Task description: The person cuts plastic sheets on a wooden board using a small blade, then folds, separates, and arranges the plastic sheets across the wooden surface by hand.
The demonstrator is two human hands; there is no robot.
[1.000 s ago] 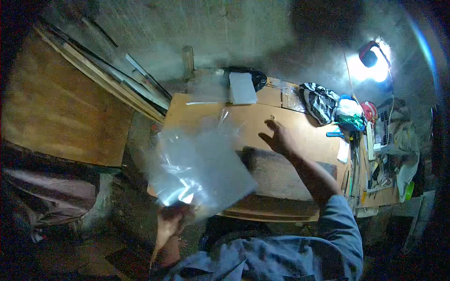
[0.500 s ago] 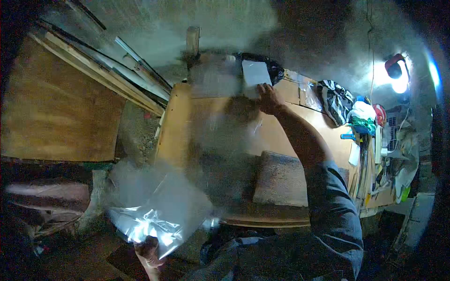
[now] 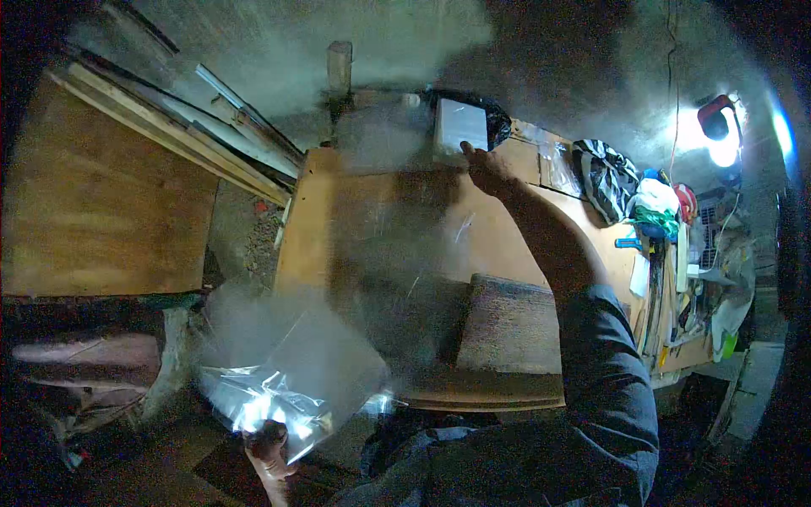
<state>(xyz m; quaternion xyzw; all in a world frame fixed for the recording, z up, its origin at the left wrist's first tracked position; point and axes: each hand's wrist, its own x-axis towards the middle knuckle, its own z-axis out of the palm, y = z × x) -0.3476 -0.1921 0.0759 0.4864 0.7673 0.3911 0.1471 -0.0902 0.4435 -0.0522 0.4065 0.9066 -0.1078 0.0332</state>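
My left hand (image 3: 269,448) is closed on a clear plastic bag (image 3: 279,401). The bag is shiny and crumpled near the fingers, and its upper part spreads out as a hazy sheet. My right hand (image 3: 490,171) reaches across to the far side of the wooden table (image 3: 498,232). It is at the lower edge of a flat white stack (image 3: 461,127), with one finger stretched out towards it. The other fingers are partly hidden, and nothing shows in them. Black plastic (image 3: 500,127) lies beside and behind the stack.
A rough brown block (image 3: 511,325) lies on the table's near side. A black-and-white striped bag (image 3: 604,182), cloths (image 3: 655,203) and long tools are at the right. A lit lamp (image 3: 718,131) shines there. Wooden boards (image 3: 110,186) lean at the left.
My right hand has drawn back slightly from the top of the white stack to its lower edge. My left hand stays on the clear plastic bag. The view has shifted slightly.
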